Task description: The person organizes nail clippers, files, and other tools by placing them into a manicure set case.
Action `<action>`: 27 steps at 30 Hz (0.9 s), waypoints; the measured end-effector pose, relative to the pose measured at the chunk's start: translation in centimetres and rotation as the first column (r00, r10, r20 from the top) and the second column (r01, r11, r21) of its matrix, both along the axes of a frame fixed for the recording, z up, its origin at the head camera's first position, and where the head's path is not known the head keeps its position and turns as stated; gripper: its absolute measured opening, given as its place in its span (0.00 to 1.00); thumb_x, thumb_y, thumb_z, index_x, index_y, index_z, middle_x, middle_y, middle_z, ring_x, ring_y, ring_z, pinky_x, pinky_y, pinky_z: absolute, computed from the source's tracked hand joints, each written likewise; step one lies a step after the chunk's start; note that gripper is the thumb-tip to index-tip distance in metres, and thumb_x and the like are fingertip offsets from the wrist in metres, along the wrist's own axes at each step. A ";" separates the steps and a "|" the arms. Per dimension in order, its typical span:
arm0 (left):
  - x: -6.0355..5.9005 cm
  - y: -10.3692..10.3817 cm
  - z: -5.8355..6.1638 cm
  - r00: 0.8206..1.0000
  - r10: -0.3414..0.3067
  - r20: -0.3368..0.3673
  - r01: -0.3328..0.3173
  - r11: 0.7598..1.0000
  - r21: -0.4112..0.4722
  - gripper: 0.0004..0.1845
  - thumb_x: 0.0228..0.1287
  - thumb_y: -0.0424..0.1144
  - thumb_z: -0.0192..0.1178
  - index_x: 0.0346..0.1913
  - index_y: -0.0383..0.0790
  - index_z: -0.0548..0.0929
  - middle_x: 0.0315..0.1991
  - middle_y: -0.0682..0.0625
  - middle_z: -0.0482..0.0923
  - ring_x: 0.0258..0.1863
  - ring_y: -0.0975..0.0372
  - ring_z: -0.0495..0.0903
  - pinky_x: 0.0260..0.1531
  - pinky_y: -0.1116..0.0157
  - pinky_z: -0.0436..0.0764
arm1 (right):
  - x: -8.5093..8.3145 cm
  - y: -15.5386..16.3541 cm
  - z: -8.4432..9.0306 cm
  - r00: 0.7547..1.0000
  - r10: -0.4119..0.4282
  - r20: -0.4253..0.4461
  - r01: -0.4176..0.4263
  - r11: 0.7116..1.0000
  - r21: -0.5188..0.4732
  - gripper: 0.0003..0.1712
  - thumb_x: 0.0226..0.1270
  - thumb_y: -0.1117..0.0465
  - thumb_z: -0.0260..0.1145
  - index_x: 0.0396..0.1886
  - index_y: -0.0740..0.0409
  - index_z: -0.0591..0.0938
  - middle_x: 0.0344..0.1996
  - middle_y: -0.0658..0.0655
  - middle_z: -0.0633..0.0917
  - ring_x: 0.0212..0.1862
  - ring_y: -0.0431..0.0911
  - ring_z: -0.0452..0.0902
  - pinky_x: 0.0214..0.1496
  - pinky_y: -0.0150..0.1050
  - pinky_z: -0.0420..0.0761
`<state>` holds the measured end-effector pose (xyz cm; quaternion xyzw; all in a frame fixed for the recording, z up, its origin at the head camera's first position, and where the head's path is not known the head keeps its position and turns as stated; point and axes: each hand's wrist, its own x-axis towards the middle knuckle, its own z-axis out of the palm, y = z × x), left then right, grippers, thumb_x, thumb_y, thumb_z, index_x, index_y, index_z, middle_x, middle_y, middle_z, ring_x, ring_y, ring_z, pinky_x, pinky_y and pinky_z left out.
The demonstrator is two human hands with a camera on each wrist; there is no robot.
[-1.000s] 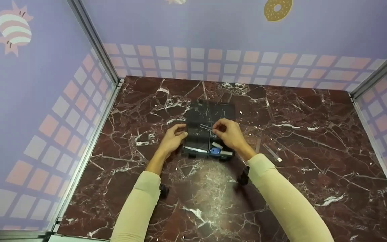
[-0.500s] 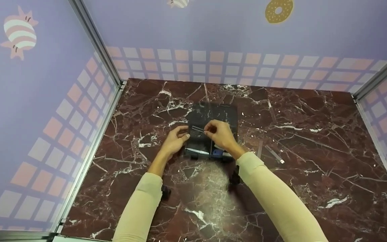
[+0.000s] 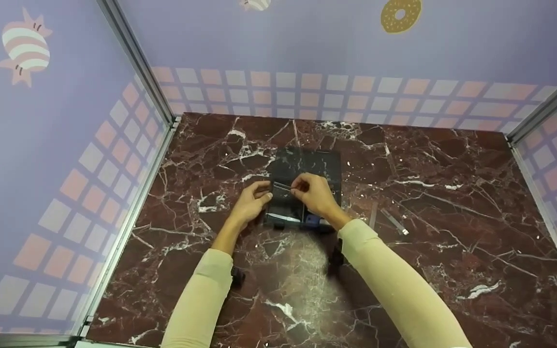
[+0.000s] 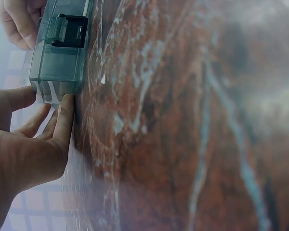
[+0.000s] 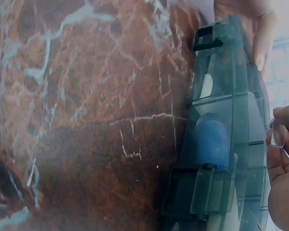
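1. Head view: moderate light; pale glare brightens the near table, and a soft shadow falls beside the right sleeve.
2. Left wrist view: bluish haze, whitish glare upper right, blur rightward.
3. Right wrist view: dim lower left, wall washed out.

left grip loosely spread; right grip pinched

Clear strip held over translucent dark-green box.
Box on the tabletop, latches at front, dividers inside; blue item in its front-right compartment, white piece front-left. Clear thin strip pinched by right hand above box, running roughly crosswise, free end toward box's left side. Left hand touches box's left end with fingertips.
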<state>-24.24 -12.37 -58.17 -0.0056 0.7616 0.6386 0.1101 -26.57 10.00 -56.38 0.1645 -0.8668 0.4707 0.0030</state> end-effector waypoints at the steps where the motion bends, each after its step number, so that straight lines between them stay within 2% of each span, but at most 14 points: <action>1: 0.0 0.0 -0.1 1.000 0.004 -0.001 -0.004 1.000 0.002 0.25 0.80 0.32 0.59 0.75 0.33 0.73 0.70 0.35 0.75 0.70 0.47 0.75 0.64 0.49 0.79 | 0.1 0.0 0.0 1.000 -0.003 -0.001 0.003 1.000 -0.004 0.02 0.70 0.67 0.75 0.39 0.58 0.88 0.33 0.53 0.88 0.36 0.46 0.83 0.42 0.41 0.83; 7: 0.0 0.1 -0.2 1.000 0.009 0.009 -0.010 1.000 0.026 0.25 0.79 0.30 0.59 0.75 0.32 0.73 0.71 0.34 0.74 0.71 0.46 0.74 0.66 0.49 0.79 | 0.6 0.9 0.5 1.000 0.011 -0.010 -0.011 1.000 -0.014 0.07 0.70 0.65 0.75 0.45 0.61 0.88 0.38 0.55 0.89 0.39 0.47 0.84 0.44 0.42 0.84; 13: 0.0 0.0 -0.2 1.000 0.007 0.007 -0.007 1.000 0.025 0.25 0.79 0.30 0.59 0.75 0.32 0.73 0.71 0.34 0.74 0.71 0.46 0.74 0.66 0.48 0.79 | 1.5 3.4 1.3 0.999 0.025 -0.033 -0.026 0.999 -0.030 0.09 0.70 0.64 0.76 0.47 0.61 0.89 0.39 0.55 0.89 0.40 0.47 0.85 0.45 0.43 0.85; 22: 0.0 -0.1 -0.2 1.000 0.005 0.015 -0.005 1.000 0.026 0.25 0.79 0.31 0.59 0.75 0.32 0.72 0.72 0.35 0.72 0.72 0.46 0.74 0.66 0.48 0.79 | 3.0 8.6 1.4 0.995 0.001 -0.101 -0.004 1.000 -0.025 0.10 0.67 0.68 0.77 0.46 0.65 0.88 0.40 0.57 0.89 0.41 0.49 0.85 0.48 0.49 0.86; 27: -0.1 -0.1 -0.2 1.000 -0.006 0.017 0.006 1.000 0.009 0.26 0.80 0.32 0.59 0.76 0.33 0.72 0.73 0.36 0.72 0.72 0.47 0.73 0.66 0.49 0.79 | 3.8 12.3 0.9 0.996 -0.052 -0.076 0.049 0.998 -0.037 0.12 0.65 0.71 0.77 0.47 0.68 0.87 0.40 0.60 0.89 0.40 0.51 0.85 0.48 0.46 0.87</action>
